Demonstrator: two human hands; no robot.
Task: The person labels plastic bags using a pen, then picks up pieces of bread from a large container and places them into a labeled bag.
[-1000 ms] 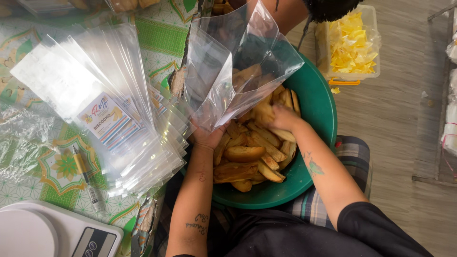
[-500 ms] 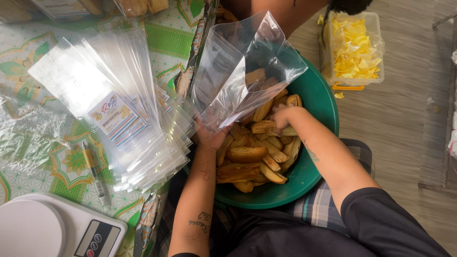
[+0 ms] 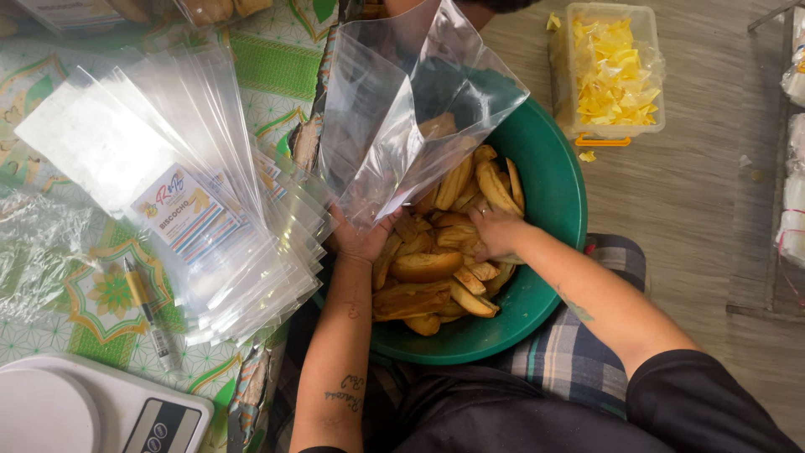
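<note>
A green round basin (image 3: pixel 560 193) rests on my lap, full of golden toasted bread slices (image 3: pixel 429 267). My left hand (image 3: pixel 362 241) grips the bottom corner of a clear plastic bag (image 3: pixel 402 109) that stands open above the basin, with a slice or two inside it. My right hand (image 3: pixel 495 232) reaches down into the pile, fingers curled among the slices; whether it grips one I cannot tell.
A fanned stack of clear labelled bags (image 3: pixel 180 189) lies on the patterned green cloth (image 3: pixel 268 59) at left, with a pen (image 3: pixel 149 312) and a white kitchen scale (image 3: pixel 92 411). A plastic tub of yellow pieces (image 3: pixel 610 71) stands on the wooden floor at upper right.
My right hand has slid left, deeper into the slices under the bag. The bag has tipped a little more upright. The left hand has stayed put.
</note>
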